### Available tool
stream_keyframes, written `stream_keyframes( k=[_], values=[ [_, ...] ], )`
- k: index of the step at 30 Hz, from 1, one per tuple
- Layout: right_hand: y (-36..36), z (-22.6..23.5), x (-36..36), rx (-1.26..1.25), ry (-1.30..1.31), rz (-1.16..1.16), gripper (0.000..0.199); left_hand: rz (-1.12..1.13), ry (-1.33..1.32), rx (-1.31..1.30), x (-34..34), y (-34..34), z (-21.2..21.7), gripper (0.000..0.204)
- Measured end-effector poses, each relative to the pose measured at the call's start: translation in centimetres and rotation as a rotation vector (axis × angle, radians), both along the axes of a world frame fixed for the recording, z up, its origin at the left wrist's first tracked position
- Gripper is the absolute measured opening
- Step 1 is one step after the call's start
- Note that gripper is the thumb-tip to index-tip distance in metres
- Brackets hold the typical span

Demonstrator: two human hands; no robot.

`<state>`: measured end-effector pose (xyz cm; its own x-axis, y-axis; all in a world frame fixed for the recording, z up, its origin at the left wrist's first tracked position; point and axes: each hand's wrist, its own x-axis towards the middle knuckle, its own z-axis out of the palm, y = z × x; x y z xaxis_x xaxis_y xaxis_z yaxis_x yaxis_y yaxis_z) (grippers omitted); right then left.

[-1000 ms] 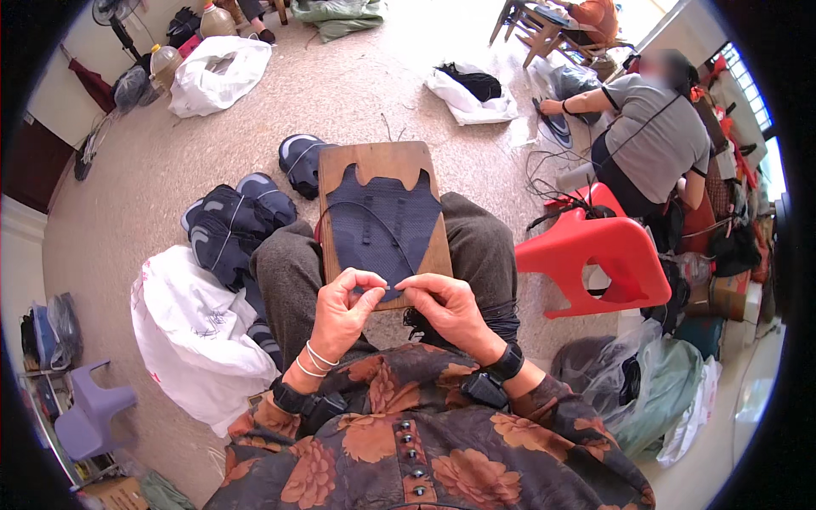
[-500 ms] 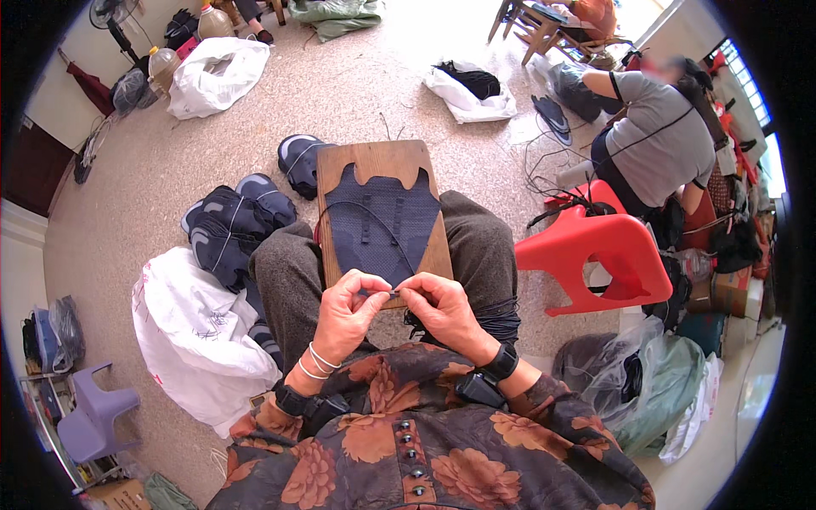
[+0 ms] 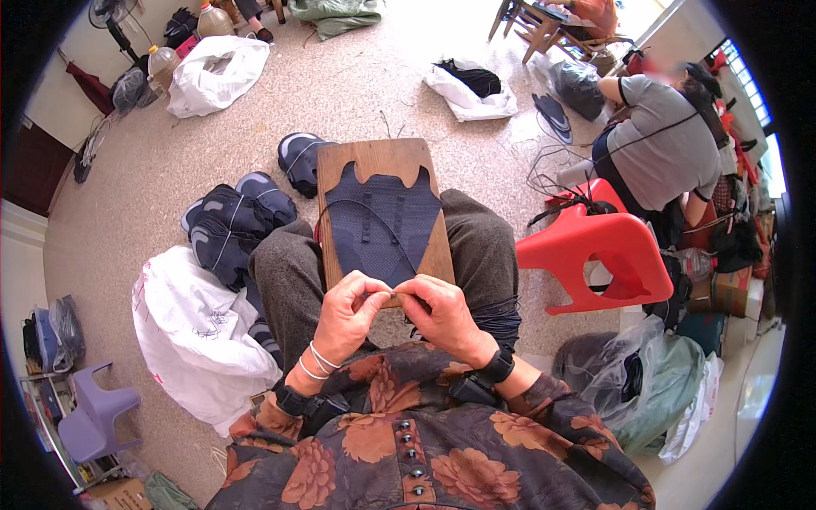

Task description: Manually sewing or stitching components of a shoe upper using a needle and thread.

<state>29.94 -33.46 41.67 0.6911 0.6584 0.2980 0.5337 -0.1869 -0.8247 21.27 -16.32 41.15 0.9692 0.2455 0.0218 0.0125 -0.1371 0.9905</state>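
A wooden board (image 3: 439, 246) lies across my lap with a dark navy mesh shoe upper (image 3: 378, 225) flat on it. Its scalloped top edge points away from me, and two rows of small slots run down its middle. One thin dark cord (image 3: 389, 223) arcs over the fabric from the left edge down toward my fingers. My left hand (image 3: 348, 310) and my right hand (image 3: 438, 310) meet at the board's near edge, thumbs and forefingers pinched together on a short dark bit of the cord. Fingertips cover most of that bit.
Bundled dark uppers (image 3: 234, 225) and a white sack (image 3: 200, 340) lie to my left. On the right is a red plastic stool (image 3: 586, 255) with dark cords on it. Beyond it a person in a grey shirt (image 3: 659, 127) bends over. A white bag (image 3: 463, 110) of black cords sits ahead.
My hands stay pinched together in nearly the same place, with only slight finger movement. The person at the right has shifted slightly, and a dark plastic bag beside them shows more fully.
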Motion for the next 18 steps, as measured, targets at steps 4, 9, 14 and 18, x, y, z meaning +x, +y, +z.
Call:
stream_keyframes(
  k=[4, 9, 14, 18],
  values=[
    [-0.1, 0.6, 0.0, 0.038, 0.066, 0.008, 0.009, 0.005, 0.025, -0.013, 0.0, 0.1, 0.0, 0.003],
    [-1.0, -0.3, -0.2, -0.025, 0.243, -0.025, 0.01, -0.005, 0.026, -0.059, 0.0, -0.1, -0.8, 0.003],
    [-0.8, -0.5, -0.4, 0.007, 0.136, 0.024, 0.009, -0.028, 0.063, -0.029, 0.0, -0.3, -0.4, 0.003],
    [-1.7, -0.1, -0.2, -0.035, 0.313, -0.044, 0.008, -0.023, 0.043, -0.019, 0.0, -0.1, -0.6, 0.003]
  ],
)
